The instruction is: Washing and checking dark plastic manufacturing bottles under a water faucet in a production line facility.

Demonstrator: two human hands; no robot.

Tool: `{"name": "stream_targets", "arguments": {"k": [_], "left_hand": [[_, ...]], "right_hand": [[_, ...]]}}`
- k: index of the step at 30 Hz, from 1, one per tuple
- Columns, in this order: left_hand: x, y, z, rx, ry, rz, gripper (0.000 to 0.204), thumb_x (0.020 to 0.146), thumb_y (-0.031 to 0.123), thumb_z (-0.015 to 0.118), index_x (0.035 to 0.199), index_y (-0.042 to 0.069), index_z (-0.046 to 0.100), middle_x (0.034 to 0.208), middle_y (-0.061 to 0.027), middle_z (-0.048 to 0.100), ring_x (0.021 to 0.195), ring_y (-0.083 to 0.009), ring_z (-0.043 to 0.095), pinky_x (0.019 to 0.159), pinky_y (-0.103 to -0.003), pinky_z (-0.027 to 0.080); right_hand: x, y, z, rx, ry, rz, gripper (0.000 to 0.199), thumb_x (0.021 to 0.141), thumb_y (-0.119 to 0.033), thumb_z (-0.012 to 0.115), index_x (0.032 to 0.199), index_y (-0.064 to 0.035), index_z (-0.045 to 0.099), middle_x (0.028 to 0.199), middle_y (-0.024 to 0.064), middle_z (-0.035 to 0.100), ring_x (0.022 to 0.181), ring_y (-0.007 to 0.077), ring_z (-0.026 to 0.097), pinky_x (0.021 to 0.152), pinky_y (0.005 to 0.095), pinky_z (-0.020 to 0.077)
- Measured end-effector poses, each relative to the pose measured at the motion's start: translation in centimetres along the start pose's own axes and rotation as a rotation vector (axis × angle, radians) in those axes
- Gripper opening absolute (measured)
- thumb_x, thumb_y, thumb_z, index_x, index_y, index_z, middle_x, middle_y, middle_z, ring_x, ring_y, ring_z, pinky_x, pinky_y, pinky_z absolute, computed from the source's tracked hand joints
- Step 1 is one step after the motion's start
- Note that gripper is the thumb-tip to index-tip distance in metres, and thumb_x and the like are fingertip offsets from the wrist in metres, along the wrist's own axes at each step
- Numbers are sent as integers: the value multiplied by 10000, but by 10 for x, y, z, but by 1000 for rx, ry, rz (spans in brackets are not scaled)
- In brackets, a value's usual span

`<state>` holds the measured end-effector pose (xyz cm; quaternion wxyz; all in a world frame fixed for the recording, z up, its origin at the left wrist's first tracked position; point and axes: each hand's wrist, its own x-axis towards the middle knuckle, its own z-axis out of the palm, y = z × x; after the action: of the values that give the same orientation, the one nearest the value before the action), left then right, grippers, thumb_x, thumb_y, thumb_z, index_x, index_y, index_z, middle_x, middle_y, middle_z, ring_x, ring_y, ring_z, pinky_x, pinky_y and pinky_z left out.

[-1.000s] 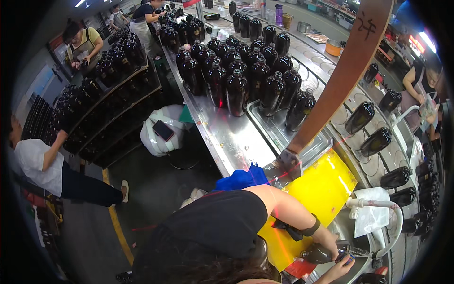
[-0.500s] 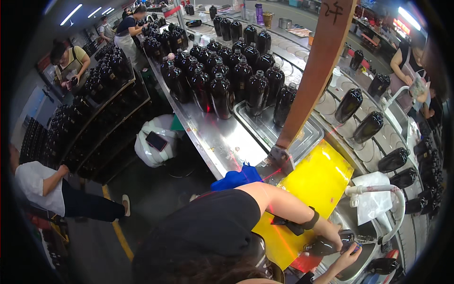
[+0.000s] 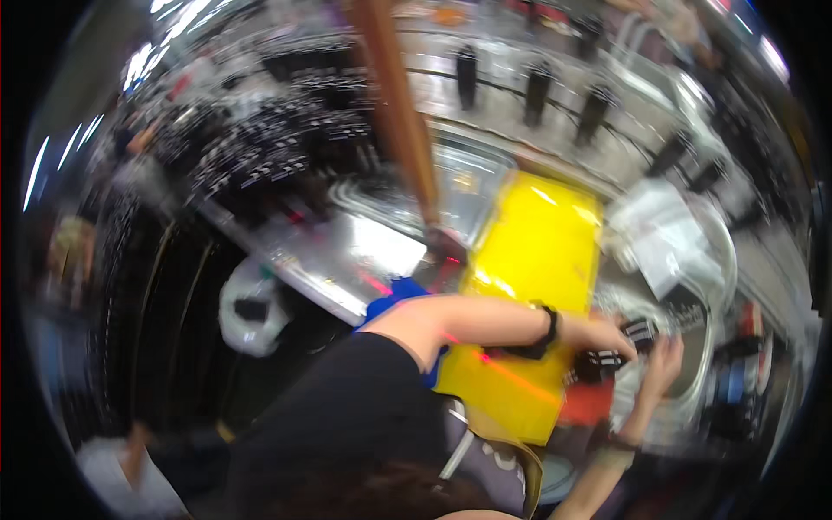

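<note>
My left hand (image 3: 612, 338) is wrapped round the middle of a glossy black bottle (image 3: 596, 366), which lies tilted over the sink (image 3: 693, 381). Close to the bottle's other end is my right hand (image 3: 663, 364), its fingers smeared by motion. Whether it touches the bottle or holds something small cannot be made out. A dark band sits on my left wrist. Under my left forearm lies a bright yellow board (image 3: 537, 251), with a red-orange patch (image 3: 585, 401) beside the sink.
A pale bag or sheet (image 3: 663, 238) hangs beside the tap hose (image 3: 728, 260). Black bottles (image 3: 535, 91) stand along the conveyor beyond. A wooden post (image 3: 403, 113) rises from the metal bench (image 3: 325, 282); many bottles crowd its far left. A white-covered stool (image 3: 247, 312) stands on the floor.
The whole view has swung and blurred, shifting the bench and post leftward in the picture. My left hand keeps its hold on the bottle. My right hand and forearm show more fully.
</note>
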<state>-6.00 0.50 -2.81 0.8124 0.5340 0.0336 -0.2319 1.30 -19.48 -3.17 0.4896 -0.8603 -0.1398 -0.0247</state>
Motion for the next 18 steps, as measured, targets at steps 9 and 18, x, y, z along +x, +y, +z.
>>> {"name": "stream_targets", "arguments": {"k": [9,18], "left_hand": [[-11,34,12,170,26,-30,699,763,267,827,1277,-47,474,1042,-114,658,826,-167,675,730,-298,555],[-2,25,12,235,120,-53,777,773,311,819,1292,-67,381,1093,-181,617,862,-214,689,713,-323,593]], "right_hand": [[11,-3,14,25,293,-132,171,943,-154,629,1010,3,624,748,105,661,664,136,636,589,308,496],[6,-27,8,2,264,-152,162,920,-148,630,944,10,600,761,190,648,678,327,644,622,390,479]]}}
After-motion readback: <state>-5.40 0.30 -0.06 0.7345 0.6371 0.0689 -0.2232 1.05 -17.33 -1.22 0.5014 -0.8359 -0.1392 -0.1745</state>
